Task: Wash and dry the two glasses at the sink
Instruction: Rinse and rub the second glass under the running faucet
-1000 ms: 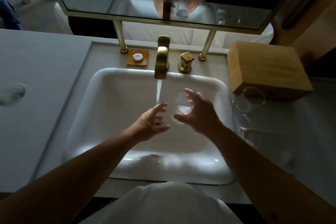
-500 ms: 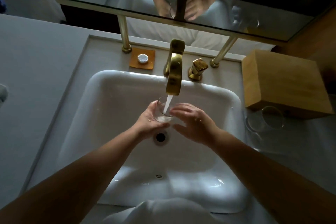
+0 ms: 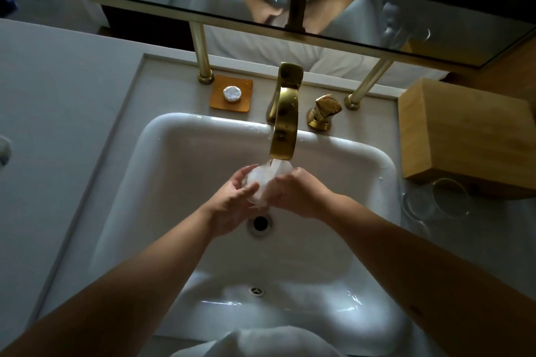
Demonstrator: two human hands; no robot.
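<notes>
We hold one glass under the brass tap over the white sink, water frothing inside it, left hand and right hand curled round it, while the second glass sits empty on the right counter.

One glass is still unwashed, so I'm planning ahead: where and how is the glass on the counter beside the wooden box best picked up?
Grip the second glass round its side wall, coming from the sink side with the right hand. It seems to stand upright, rim up, and the wooden box crowds its far side, leaving the near and sink sides open.
</notes>
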